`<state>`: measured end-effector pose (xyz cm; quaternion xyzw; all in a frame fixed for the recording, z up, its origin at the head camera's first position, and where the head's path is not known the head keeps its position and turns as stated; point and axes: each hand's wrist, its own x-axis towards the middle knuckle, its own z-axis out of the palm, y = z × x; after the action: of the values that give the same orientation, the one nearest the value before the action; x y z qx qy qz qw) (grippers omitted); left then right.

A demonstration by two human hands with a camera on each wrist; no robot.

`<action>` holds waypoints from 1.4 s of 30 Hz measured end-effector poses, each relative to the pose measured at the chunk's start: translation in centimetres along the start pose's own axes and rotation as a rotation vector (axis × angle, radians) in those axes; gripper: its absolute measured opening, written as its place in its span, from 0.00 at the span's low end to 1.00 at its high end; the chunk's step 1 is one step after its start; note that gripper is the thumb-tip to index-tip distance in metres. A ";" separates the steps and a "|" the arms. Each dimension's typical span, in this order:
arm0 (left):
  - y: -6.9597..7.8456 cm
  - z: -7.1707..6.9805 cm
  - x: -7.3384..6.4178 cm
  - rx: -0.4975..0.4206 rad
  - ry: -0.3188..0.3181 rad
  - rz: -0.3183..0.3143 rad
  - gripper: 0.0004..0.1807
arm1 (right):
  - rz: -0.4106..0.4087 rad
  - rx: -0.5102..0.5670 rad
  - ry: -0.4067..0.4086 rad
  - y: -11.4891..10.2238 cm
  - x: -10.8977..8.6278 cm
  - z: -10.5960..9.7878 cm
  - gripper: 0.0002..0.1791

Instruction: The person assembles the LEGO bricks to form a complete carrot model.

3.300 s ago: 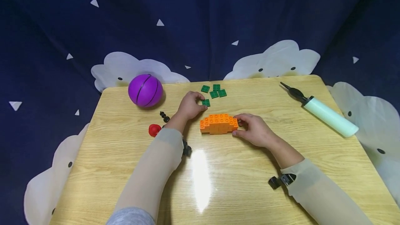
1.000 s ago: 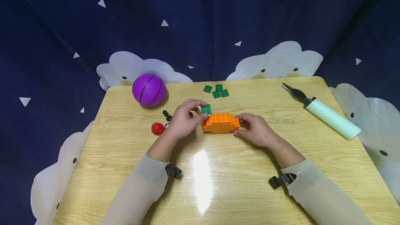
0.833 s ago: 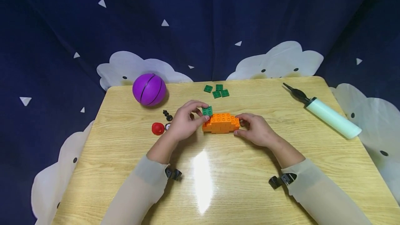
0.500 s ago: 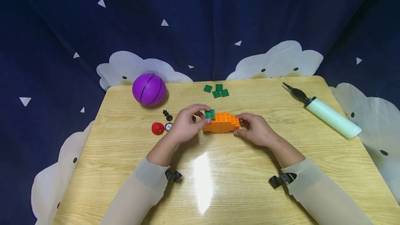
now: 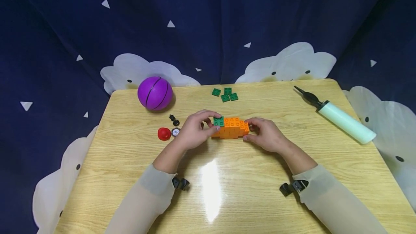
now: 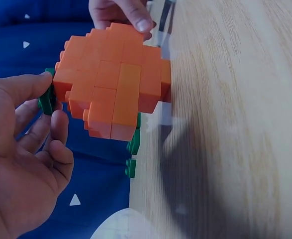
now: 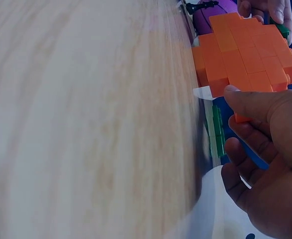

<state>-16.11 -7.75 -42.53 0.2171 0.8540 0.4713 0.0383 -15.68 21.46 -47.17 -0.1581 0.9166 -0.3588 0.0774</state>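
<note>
In the middle of the table stands a stepped block of orange toy bricks point(image 5: 231, 132), upright, with rows of studs on top. My left hand point(image 5: 196, 131) pinches a flat green toy brick point(image 5: 219, 121) between thumb and fingers, at the left part of the orange block's top. The left wrist view shows the green brick at the studded edge; whether it is pressed fully down I cannot tell. My right hand point(image 5: 267, 135) grips the block's right end, thumb in front and fingers behind, as the right wrist view also shows.
Several loose green bricks point(image 5: 225, 98) lie behind the block. To the left are a purple ball point(image 5: 155, 93), a black chess piece point(image 5: 175, 122), a small red object point(image 5: 164, 134) and a round chip point(image 5: 175, 132). A pale green hand pump point(image 5: 346, 122) lies at the right.
My left hand picked up a green brick from behind the block, brought it toward me, then moved it slightly right and down onto the block's top. My right hand has kept its grip.
</note>
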 end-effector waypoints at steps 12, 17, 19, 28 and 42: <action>0.3 0.1 0.1 0.014 0.002 0.004 0.15 | -0.010 0.011 0.004 0.1 0.0 0.0 0.29; 0.4 0.1 0.2 0.020 0.006 0.008 0.15 | -0.021 0.017 0.003 0.1 -0.1 -0.1 0.30; 0.4 0.2 0.2 0.017 0.009 0.004 0.15 | -0.022 0.015 0.000 0.1 -0.1 -0.2 0.30; 0.3 0.1 0.3 0.030 -0.015 0.001 0.15 | -0.019 0.017 -0.007 0.1 -0.1 -0.2 0.30; 0.0 -0.6 0.5 0.022 -0.029 0.012 0.19 | -0.009 0.009 -0.008 0.0 0.1 -0.1 0.30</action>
<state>-16.76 -8.02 -42.07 0.2295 0.8572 0.4588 0.0455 -15.80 21.52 -47.13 -0.1634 0.9139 -0.3628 0.0802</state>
